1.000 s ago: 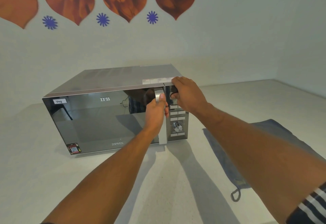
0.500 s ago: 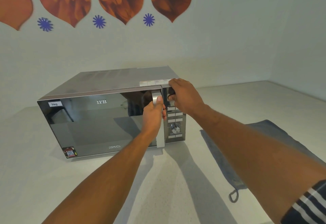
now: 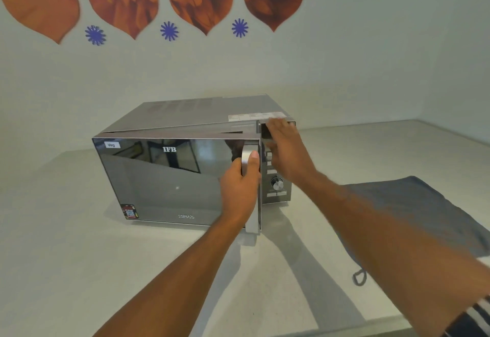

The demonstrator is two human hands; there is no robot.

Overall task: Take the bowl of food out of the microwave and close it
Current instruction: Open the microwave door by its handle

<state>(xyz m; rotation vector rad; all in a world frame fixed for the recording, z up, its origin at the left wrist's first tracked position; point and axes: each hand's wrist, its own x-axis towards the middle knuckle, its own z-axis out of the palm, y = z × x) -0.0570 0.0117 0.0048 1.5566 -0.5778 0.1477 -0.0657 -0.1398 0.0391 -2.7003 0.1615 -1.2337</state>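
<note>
A silver microwave (image 3: 185,114) with a dark mirrored door (image 3: 169,180) stands on a pale counter. The door is swung slightly ajar, its right edge standing out from the body. My left hand (image 3: 240,188) is wrapped around the vertical silver door handle (image 3: 249,156). Against the control panel (image 3: 277,185) on the right lies my right hand (image 3: 287,148), palm flat and fingers spread, bracing the top corner. The bowl of food is hidden behind the door.
A grey cloth (image 3: 413,214) with a hanging loop lies on the counter (image 3: 66,244) right of the microwave. The white wall behind carries orange leaf shapes and blue stars. A side wall meets the counter at far right.
The door was flush with the body and has now swung a little outward under my left hand. My right hand has flattened against the control panel. The camera has moved closer.
</note>
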